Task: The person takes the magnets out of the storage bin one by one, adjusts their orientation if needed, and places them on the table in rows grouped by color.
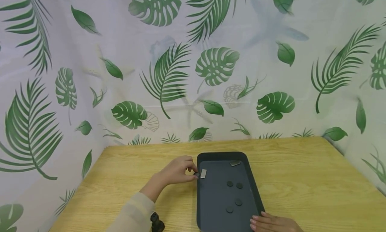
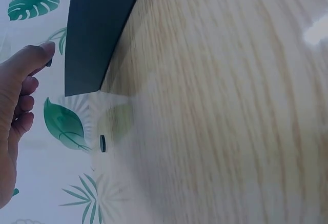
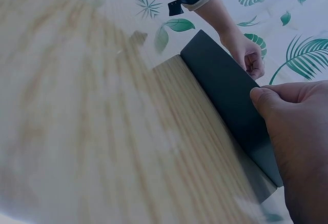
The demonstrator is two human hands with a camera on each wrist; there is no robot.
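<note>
Pinching a dark disc [image 1: 196, 174], your curled left hand [image 1: 180, 170] was at the left side of the tray [image 1: 212, 198], while your right hand [image 1: 273, 222] gripped its right side, and four discs [image 1: 230, 184] and two metal pieces [image 1: 203, 173] lay inside.

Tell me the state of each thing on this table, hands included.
Tray, right side up, rim gripped
Left hand, pinching a dark disc
Right hand, gripping the tray's right rim
Four dark discs, lying flat inside the tray
Two metallic rectangles, inside the tray, apart
Lone disc, outside the tray, on the table
</note>
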